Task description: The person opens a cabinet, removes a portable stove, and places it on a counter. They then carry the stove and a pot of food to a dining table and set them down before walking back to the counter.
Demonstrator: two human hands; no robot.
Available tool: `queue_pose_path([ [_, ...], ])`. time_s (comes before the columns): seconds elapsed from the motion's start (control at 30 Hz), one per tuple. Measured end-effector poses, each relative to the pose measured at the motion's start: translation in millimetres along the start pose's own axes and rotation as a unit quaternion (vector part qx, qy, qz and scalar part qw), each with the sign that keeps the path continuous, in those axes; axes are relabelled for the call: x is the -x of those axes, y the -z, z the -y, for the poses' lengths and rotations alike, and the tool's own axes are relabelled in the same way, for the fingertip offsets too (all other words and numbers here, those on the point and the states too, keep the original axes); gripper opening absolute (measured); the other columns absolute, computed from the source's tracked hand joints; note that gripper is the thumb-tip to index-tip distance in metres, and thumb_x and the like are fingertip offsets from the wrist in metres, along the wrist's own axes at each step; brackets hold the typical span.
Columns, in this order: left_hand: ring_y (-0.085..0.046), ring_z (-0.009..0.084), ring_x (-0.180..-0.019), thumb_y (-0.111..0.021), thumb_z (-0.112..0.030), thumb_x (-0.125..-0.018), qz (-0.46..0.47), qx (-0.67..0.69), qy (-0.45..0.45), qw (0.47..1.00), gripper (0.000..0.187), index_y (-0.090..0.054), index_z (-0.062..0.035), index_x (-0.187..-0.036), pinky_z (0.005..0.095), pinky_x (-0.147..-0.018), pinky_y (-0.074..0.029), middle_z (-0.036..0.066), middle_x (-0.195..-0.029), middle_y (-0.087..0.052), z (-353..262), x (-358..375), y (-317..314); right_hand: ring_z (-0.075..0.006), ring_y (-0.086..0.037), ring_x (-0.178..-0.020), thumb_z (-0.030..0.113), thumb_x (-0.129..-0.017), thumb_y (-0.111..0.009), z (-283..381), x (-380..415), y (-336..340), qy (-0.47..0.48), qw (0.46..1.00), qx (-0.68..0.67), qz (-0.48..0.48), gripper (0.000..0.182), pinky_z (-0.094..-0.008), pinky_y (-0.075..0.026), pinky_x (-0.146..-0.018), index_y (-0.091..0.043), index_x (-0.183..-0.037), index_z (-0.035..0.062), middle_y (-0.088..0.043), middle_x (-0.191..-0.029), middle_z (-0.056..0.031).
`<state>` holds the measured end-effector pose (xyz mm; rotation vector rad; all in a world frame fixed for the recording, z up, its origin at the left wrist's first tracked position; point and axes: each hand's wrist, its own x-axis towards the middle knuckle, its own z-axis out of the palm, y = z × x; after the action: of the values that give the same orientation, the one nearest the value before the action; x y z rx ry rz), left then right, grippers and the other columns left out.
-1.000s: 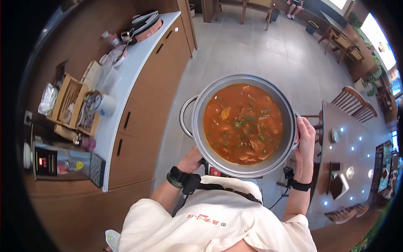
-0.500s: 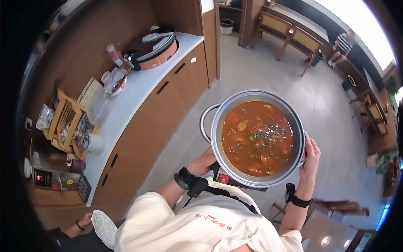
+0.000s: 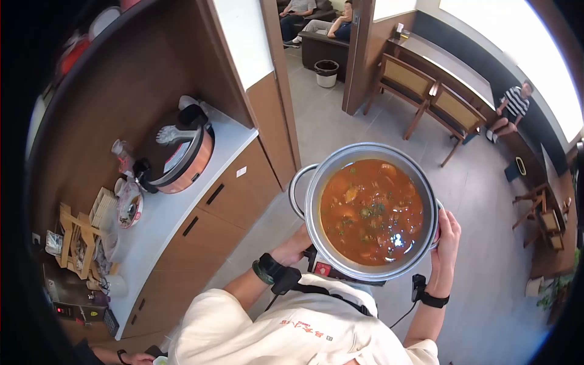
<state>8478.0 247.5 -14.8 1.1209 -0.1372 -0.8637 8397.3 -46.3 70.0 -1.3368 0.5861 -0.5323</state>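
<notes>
A large metal pot (image 3: 311,201) full of red-brown stew (image 3: 365,210) with green bits is held in front of my body. My right hand (image 3: 447,234) grips its right side, fingers wrapped at the handle there. My left hand (image 3: 298,242) is at the lower left, by the pot's underside, its fingers mostly hidden beneath. The left loop handle (image 3: 296,191) of the pot stands free. Under the pot's near edge shows a dark flat thing with a red label (image 3: 321,269).
A counter (image 3: 164,228) on the left holds a round copper-coloured cooker (image 3: 193,161), a bowl (image 3: 131,210) and a wooden rack (image 3: 79,234). Ahead are a bin (image 3: 326,73), chairs (image 3: 453,112) and a seated person (image 3: 514,109). Another person's hand (image 3: 143,359) shows at lower left.
The counter and cooker have shifted left and down in view, and more of the doorway with seated people shows. The pot stays in my hands; the other person's hand is lower.
</notes>
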Motion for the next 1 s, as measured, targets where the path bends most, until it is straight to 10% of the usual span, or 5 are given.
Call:
queue_pose_path([
  [0.4, -0.049, 0.0107, -0.104, -0.060, -0.031, -0.084, -0.134, 0.038, -0.043, 0.989, 0.055, -0.039, -0.0020, -0.127, 0.0269, -0.089, -0.041, 0.006, -0.119, -0.050, -101, -268, 10, -0.0026, -0.032, -0.036, 0.021, -0.090, -0.047, 25, -352, -92, -0.020, 0.986, 0.031, 0.161, 0.025, -0.0183, -0.022, -0.031, -0.051, -0.072, 0.0046, -0.040, -0.048, 0.0047],
  [1.0, -0.039, 0.0113, -0.115, -0.057, -0.027, -0.087, -0.208, 0.017, -0.180, 0.961, 0.052, -0.036, -0.0050, -0.130, 0.0299, -0.097, -0.034, 0.004, -0.128, -0.041, -264, -552, 201, -0.0023, -0.032, -0.037, 0.020, -0.092, -0.045, 19, -716, -393, -0.021, 0.950, 0.044, 0.310, 0.024, -0.0177, -0.023, -0.033, -0.052, -0.075, 0.0035, -0.040, -0.047, 0.0049],
])
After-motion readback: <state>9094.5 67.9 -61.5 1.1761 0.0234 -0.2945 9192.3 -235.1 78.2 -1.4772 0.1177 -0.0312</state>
